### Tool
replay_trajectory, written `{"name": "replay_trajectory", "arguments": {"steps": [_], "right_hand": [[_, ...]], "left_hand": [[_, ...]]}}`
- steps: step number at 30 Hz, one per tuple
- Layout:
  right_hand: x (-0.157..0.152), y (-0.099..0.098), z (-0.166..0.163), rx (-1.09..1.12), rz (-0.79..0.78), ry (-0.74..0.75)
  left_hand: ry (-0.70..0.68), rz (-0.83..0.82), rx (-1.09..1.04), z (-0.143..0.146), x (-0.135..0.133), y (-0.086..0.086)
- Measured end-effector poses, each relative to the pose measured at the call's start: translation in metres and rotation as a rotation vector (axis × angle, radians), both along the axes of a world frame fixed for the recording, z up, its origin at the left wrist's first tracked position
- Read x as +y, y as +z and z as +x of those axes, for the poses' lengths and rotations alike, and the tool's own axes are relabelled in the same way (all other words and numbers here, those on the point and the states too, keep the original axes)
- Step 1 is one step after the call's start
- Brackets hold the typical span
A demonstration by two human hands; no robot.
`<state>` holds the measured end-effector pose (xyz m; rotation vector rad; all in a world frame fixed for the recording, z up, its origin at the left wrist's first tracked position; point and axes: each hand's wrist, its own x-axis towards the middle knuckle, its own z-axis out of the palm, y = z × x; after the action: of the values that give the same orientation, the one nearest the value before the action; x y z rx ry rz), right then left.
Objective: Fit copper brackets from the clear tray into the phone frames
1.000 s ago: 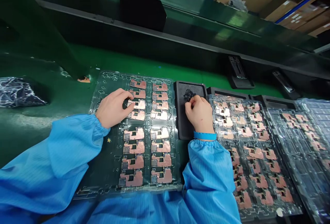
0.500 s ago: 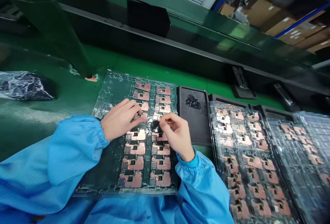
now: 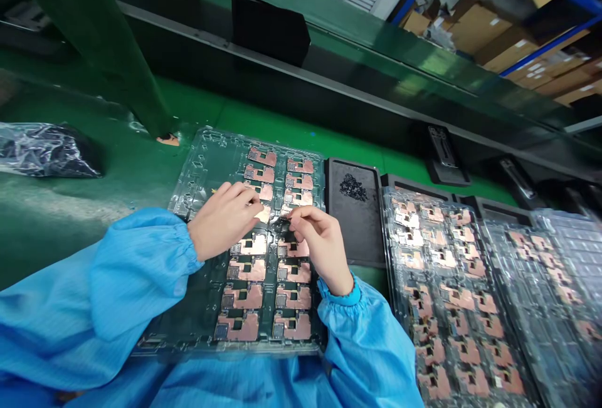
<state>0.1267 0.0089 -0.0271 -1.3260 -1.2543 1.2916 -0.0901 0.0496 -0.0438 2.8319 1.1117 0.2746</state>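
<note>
A clear plastic tray lies on the green bench in front of me, with two columns of copper-coloured circuit boards in its pockets. My left hand rests on the left column, fingers curled, tips pressing one board. My right hand is over the middle of the tray, thumb and fingers pinched on a small dark part next to the left fingertips. Both arms wear blue sleeves.
A black tray with a pile of small black parts sits right of the clear tray. Further right lie several clear trays of boards. A crumpled plastic bag lies far left. A green conveyor frame runs behind.
My right hand left the black parts pile, moved left to the middle of the clear tray and now pinches a small dark part beside my left fingers. The left hand shifted slightly.
</note>
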Motion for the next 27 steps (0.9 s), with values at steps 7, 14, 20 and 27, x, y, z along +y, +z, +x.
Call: {"name": "replay_trajectory", "arguments": {"steps": [7,14,20,27], "right_hand": [[0.0,0.0,0.0,0.008,0.013,0.0],[-0.003,-0.006,-0.002,-0.098,0.151,0.007],[-0.009,-0.002,-0.015,-0.318,0.407,0.008],[-0.012,-0.002,-0.018,-0.409,0.484,-0.003]], "left_hand": [[0.016,-0.088,-0.068,-0.001,0.001,-0.001],[0.154,-0.498,-0.499,0.002,0.006,0.004],[0.231,-0.789,-0.706,0.013,0.0,0.007],[0.252,-0.963,-0.802,0.016,-0.008,0.01]]}}
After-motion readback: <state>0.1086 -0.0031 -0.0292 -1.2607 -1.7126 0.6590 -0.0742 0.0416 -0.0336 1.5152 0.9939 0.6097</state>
